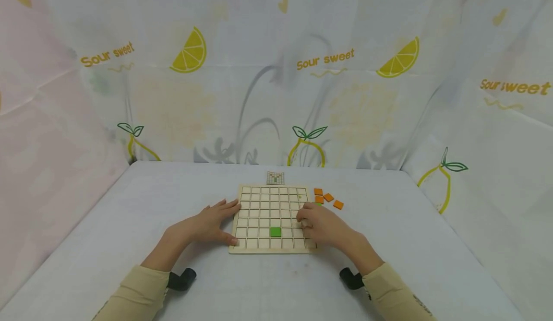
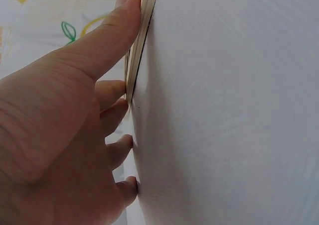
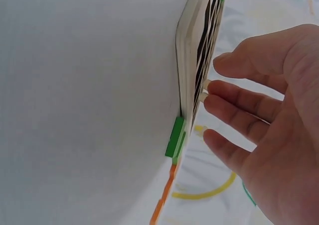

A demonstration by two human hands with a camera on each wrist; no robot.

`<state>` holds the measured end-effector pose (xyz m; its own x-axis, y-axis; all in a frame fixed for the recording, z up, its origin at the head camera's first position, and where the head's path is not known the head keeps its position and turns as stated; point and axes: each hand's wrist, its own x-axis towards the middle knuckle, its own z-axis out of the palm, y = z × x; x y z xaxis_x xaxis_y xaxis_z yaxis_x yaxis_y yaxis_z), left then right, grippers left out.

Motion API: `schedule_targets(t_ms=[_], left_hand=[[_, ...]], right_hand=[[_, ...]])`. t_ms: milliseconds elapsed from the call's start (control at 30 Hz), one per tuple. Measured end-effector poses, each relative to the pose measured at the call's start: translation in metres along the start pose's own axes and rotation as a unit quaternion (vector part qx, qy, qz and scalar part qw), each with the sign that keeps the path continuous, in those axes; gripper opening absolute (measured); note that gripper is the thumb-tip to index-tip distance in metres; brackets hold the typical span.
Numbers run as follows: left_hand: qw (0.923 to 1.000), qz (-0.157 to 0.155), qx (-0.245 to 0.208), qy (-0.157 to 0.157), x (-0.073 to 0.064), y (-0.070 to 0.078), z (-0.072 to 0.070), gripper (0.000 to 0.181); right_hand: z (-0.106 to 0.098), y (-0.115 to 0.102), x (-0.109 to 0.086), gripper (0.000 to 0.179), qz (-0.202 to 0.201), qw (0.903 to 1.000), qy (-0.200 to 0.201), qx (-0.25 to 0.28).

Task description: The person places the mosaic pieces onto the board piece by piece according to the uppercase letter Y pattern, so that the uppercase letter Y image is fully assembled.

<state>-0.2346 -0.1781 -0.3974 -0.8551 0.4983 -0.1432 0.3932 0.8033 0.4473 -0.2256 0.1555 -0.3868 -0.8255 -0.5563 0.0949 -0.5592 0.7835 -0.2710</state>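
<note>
A wooden grid board point(image 1: 264, 222) lies flat on the table, with one green square tile point(image 1: 275, 231) in a cell near its front. My left hand point(image 1: 211, 224) rests at the board's left edge, fingers spread and thumb at the front left corner. Over the right side of the board is my right hand point(image 1: 325, 225), its fingers slightly bent. Seen from the right wrist, its thumb and fingers stand apart with nothing between them, fingertips point(image 3: 214, 103) close to the board's surface. Green tiles point(image 3: 175, 138) lie against the board's right edge, mostly hidden by this hand in the head view.
Several orange square tiles point(image 1: 328, 197) lie scattered right of the board. Behind it sits a small card point(image 1: 275, 178) printed with a coloured grid pattern. A white cloth point(image 1: 181, 186) covers the table, and a lemon-print curtain point(image 1: 259, 95) hangs around its back and sides.
</note>
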Motion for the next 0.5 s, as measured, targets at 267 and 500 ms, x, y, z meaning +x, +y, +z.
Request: schedule_targets(t_ms=[267, 500], left_hand=[[1.0, -0.001, -0.006, -0.001, -0.002, 0.002, -0.001, 0.104], [1.0, -0.001, -0.002, -0.001, -0.002, 0.002, -0.001, 0.104]], right_hand=[[-0.003, 0.011, -0.004, 0.027, 0.009, 0.9998, 0.014, 0.006], [-0.003, 0.021, -0.007, 0.023, 0.011, 0.9998, 0.016, 0.008]])
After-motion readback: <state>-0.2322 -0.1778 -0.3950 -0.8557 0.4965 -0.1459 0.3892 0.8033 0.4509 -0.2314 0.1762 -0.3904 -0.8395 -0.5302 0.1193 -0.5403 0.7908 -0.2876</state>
